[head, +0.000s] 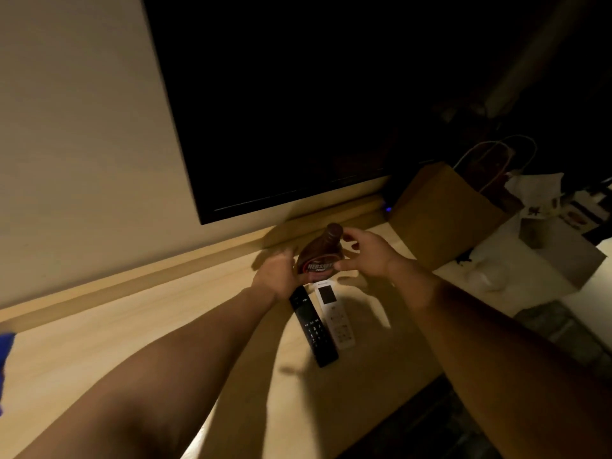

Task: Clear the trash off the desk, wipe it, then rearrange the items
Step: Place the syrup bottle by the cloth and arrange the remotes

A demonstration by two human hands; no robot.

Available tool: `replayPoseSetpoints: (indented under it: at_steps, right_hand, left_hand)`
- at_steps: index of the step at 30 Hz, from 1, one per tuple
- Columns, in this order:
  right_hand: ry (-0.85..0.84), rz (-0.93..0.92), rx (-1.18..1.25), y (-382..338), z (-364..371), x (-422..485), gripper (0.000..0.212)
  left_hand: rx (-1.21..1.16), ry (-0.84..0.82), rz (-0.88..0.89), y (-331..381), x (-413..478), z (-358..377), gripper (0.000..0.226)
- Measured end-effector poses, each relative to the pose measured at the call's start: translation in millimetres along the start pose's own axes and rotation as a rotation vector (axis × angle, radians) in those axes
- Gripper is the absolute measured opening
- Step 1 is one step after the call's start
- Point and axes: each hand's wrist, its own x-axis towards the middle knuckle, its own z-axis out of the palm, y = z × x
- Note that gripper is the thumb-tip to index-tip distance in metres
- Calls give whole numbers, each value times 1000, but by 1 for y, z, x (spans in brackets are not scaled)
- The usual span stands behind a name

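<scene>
A brown chocolate syrup bottle [320, 256] stands tilted near the back of the light wooden desk [139, 329]. My left hand [276, 276] grips its lower left side. My right hand [366, 255] is at its right side, fingers spread, thumb touching the label and fingertips near the neck. In front of the bottle lie a black remote [314, 329] and a white remote [334, 318], side by side.
A dark TV screen [298, 104] hangs on the wall above. A brown paper bag [440, 210] with handles stands at the right, with crumpled paper [536, 190] and a grey box [559, 250] beyond. Something blue [5, 349] sits at the left edge.
</scene>
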Motion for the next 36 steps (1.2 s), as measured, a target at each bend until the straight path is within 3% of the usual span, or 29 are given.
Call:
replayPoseSetpoints:
  at_steps: [3,7,11,17,24,36]
  right_hand:
    - [-38,-4,-6,-3,4,13,77]
    - [-4,8,78,-3,11,20,63]
    - [63,-26,85,-3,19,17,59]
    - [113,-90,64,-18,33,-5,55]
    - [115,-242,0,-72,52,-67,56]
    - [-66,-518,-52,-196,152,-174,55]
  left_hand:
    - [-18,-6,39,-5,15,2,84]
    - [-114,-32,26,-6,26,6,64]
    - [-168,38,35,-6,25,9,49]
    - [-196,141,86,-16,-2,-3,44]
    - [-181,258,118,-35,-88,-50,45]
    - [-123,358,-122,-122,-285,-119,41]
